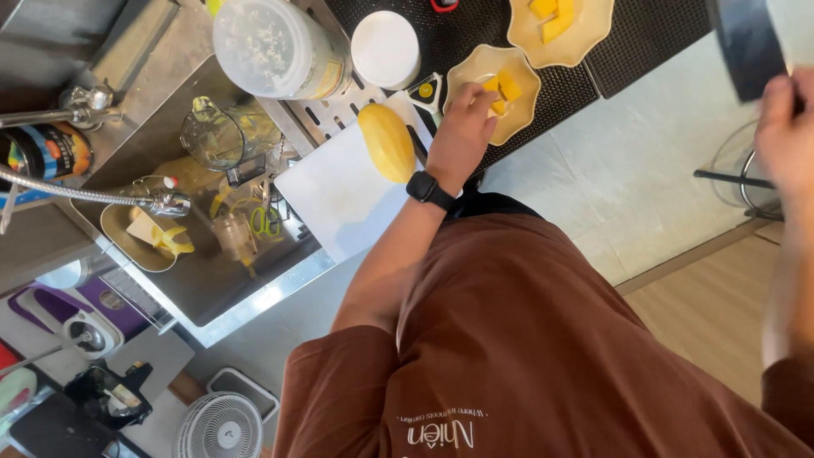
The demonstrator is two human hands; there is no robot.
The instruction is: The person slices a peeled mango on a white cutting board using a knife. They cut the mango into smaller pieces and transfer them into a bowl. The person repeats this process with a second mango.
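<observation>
My left hand (462, 131), with a black watch on its wrist, reaches into a pale scalloped bowl (475, 72) and pinches a yellow mango cube (498, 105) at the near rim. More cubes (509, 85) lie in that bowl. A whole peeled mango (387, 142) rests on the white cutting board (331, 199) just left of that hand. My right hand (784, 127) is raised at the right edge, blurred, gripping a dark flat object (746, 47).
A second scalloped bowl (585, 42) with mango pieces sits on the black mat. A peeler (426, 92), a white round tub (386, 47) and a clear lidded container (271, 47) stand nearby. The steel sink (212, 280) holds a jug, scissors and peels.
</observation>
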